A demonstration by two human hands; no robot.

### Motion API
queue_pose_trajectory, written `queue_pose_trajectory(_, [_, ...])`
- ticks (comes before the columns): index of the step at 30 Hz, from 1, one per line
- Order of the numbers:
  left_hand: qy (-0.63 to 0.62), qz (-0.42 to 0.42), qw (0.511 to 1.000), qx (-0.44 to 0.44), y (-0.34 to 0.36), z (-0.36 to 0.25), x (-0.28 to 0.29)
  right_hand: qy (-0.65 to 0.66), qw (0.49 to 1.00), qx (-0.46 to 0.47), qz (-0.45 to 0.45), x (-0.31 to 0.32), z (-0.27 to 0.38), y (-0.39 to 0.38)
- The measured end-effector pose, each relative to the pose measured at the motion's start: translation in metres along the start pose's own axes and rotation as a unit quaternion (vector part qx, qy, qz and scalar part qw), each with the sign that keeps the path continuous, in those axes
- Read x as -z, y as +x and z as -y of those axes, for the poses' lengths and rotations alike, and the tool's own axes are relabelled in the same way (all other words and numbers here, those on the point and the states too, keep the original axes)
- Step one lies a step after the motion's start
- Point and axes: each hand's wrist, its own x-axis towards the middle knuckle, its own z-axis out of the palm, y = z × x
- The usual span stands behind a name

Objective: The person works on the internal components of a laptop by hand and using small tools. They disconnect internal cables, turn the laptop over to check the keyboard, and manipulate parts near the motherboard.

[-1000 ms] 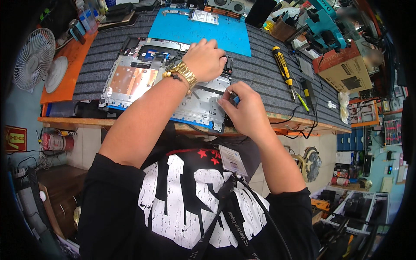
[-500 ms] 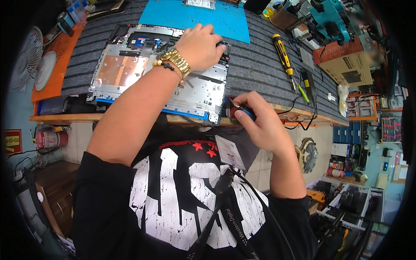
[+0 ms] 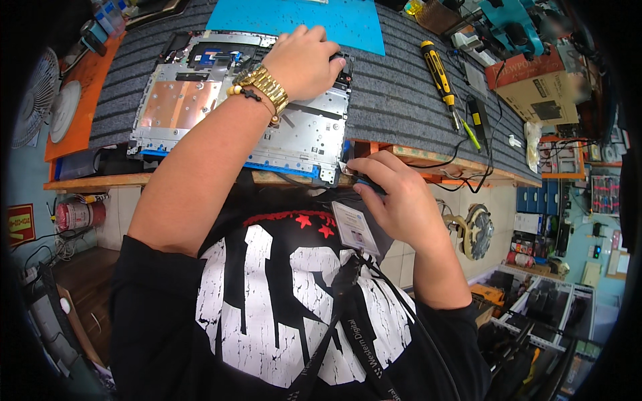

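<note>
An opened laptop chassis [image 3: 311, 137], silver metal with a copper-coloured plate, lies at the front edge of the workbench. My left hand [image 3: 304, 63] grips its far right part with fingers bent over the edge; the fingertips are partly hidden. A gold watch [image 3: 269, 88] and beads circle that wrist. At the near right corner of the chassis, my right hand [image 3: 398, 197] is closed on a small hand tool [image 3: 369, 182] with a dark and blue handle. Its metal tip is close to the corner; the exact kind cannot be made out.
A yellow-black screwdriver [image 3: 438, 77] lies right on the grey striped mat [image 3: 394, 100], near black cables. A blue mat [image 3: 301, 17] is at the back, a cardboard box [image 3: 538, 90] far right. Below the bench front is an open drawer [image 3: 368, 148]. A white fan [image 3: 37, 97] stands left.
My right hand has shifted slightly left, bringing the tool's tip to the chassis corner. My left hand stays at the far part of the chassis. The view has shifted a little.
</note>
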Motion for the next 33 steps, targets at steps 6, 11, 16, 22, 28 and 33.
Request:
queue_pose_trajectory(6, [0.003, -0.009, 1.000, -0.003, 0.000, 0.000, -0.001, -0.015, 1.000, 0.015, -0.014, -0.004, -0.002, 0.000])
queue_pose_trajectory(11, [0.007, -0.009, 1.000, -0.005, 0.000, 0.000, -0.002, -0.032, 0.999, 0.016, -0.020, -0.006, -0.002, 0.001])
queue_pose_trajectory(16, [0.008, -0.007, 1.000, -0.002, 0.001, -0.001, -0.002, -0.067, 0.997, 0.013, -0.026, -0.009, 0.005, 0.000])
queue_pose_trajectory(22, [0.002, -0.006, 1.000, 0.000, 0.000, -0.002, 0.001, -0.098, 0.995, -0.007, 0.002, -0.006, 0.011, 0.000])
queue_pose_trajectory(28, [0.005, -0.002, 1.000, 0.005, 0.000, -0.003, 0.002, -0.102, 0.995, -0.008, 0.013, -0.004, 0.011, 0.001])
queue_pose_trajectory(33, [0.007, 0.001, 1.000, 0.008, 0.001, -0.004, 0.002, -0.096, 0.995, 0.002, 0.008, -0.004, 0.009, 0.002])
